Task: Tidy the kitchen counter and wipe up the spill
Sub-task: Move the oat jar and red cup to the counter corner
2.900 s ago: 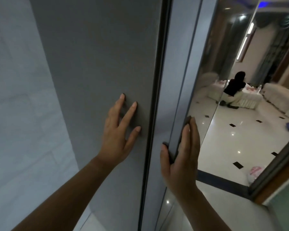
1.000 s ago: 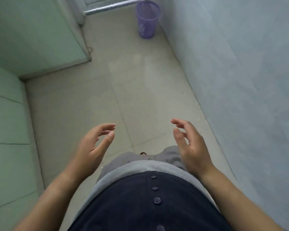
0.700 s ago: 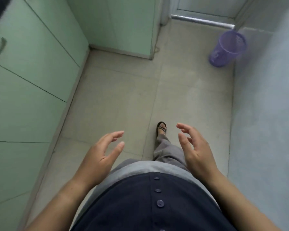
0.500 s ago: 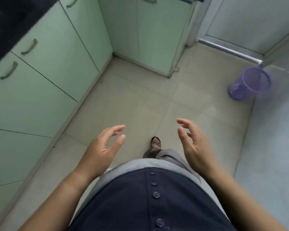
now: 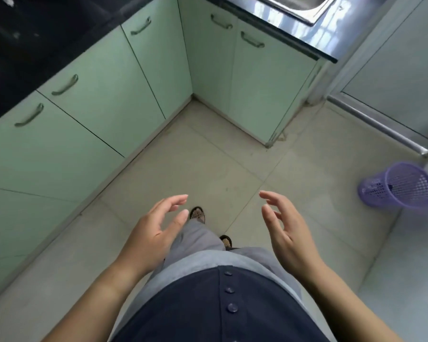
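Note:
A black L-shaped kitchen counter runs along the left and across the top, above pale green cabinet doors. A steel sink sits in the counter at the top. White specks lie on the counter at the far top left; no spill can be made out. My left hand and my right hand hang in front of my waist over the tiled floor, both empty with fingers loosely apart, well short of the counter.
A purple mesh waste bin stands on the floor at the right beside a grey wall. A metal door threshold crosses the upper right. Beige floor tiles stretch between me and the cabinet corner. My sandalled feet show below my hands.
I left the grey door and turned into the kitchen. The view has swung left and up, bringing the counter and sink into sight; the bin slid right. My hands stay empty and apart.

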The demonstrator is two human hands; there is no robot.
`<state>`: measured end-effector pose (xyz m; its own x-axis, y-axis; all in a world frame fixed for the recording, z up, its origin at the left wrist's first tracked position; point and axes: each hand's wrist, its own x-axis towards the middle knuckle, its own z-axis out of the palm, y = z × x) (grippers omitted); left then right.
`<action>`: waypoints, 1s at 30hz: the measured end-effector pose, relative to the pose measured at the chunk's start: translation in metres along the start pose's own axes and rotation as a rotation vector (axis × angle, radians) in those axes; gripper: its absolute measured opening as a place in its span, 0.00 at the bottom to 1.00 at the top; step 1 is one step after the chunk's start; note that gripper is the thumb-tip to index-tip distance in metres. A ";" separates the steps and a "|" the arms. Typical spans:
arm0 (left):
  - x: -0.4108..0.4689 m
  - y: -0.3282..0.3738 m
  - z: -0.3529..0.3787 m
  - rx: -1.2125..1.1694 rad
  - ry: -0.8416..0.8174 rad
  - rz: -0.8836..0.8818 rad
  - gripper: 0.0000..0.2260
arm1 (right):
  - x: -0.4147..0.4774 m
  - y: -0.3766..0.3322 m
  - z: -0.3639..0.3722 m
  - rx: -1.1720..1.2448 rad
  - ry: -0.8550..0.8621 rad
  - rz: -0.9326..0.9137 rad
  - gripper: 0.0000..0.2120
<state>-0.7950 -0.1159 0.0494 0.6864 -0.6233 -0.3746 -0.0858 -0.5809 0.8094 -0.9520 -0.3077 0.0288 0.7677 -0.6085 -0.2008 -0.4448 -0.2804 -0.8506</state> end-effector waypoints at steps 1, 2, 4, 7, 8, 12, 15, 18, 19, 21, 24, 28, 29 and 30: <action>0.010 0.003 0.002 -0.005 -0.006 0.002 0.23 | 0.006 0.001 -0.002 0.003 -0.004 0.007 0.25; 0.022 0.005 0.003 -0.011 -0.012 0.002 0.23 | 0.014 0.001 -0.004 0.006 -0.007 0.015 0.25; 0.047 0.011 0.004 -0.026 -0.025 0.007 0.22 | 0.034 0.000 -0.008 0.005 -0.001 0.024 0.25; 0.091 0.022 0.003 -0.053 -0.027 0.026 0.22 | 0.074 0.000 -0.017 -0.009 0.028 0.008 0.25; 0.108 0.027 0.002 -0.054 -0.025 0.030 0.22 | 0.090 0.000 -0.019 -0.019 0.036 0.005 0.25; 0.182 0.046 -0.013 -0.045 -0.017 0.064 0.23 | 0.168 -0.011 -0.029 -0.079 0.026 -0.011 0.26; 0.228 0.065 -0.037 -0.041 0.005 0.090 0.22 | 0.226 -0.039 -0.033 -0.104 -0.014 -0.067 0.25; 0.261 0.077 -0.066 -0.051 0.084 0.093 0.21 | 0.280 -0.069 -0.028 -0.133 -0.085 -0.151 0.24; 0.268 0.078 -0.075 -0.061 0.114 0.086 0.21 | 0.296 -0.078 -0.024 -0.143 -0.113 -0.174 0.24; 0.276 0.076 -0.090 -0.092 0.169 0.061 0.21 | 0.325 -0.093 -0.012 -0.160 -0.172 -0.213 0.25; 0.289 0.065 -0.111 -0.190 0.271 -0.024 0.21 | 0.372 -0.117 0.010 -0.181 -0.290 -0.277 0.25; 0.314 0.047 -0.139 -0.279 0.424 -0.120 0.21 | 0.441 -0.149 0.046 -0.211 -0.421 -0.347 0.26; 0.322 0.043 -0.148 -0.295 0.455 -0.136 0.21 | 0.460 -0.157 0.057 -0.215 -0.450 -0.363 0.26; 0.331 0.040 -0.157 -0.305 0.485 -0.150 0.21 | 0.479 -0.166 0.069 -0.219 -0.478 -0.381 0.26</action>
<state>-0.4576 -0.2635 0.0284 0.9328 -0.1936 -0.3040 0.2003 -0.4228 0.8838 -0.4789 -0.5011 0.0399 0.9885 -0.0532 -0.1415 -0.1456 -0.5870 -0.7964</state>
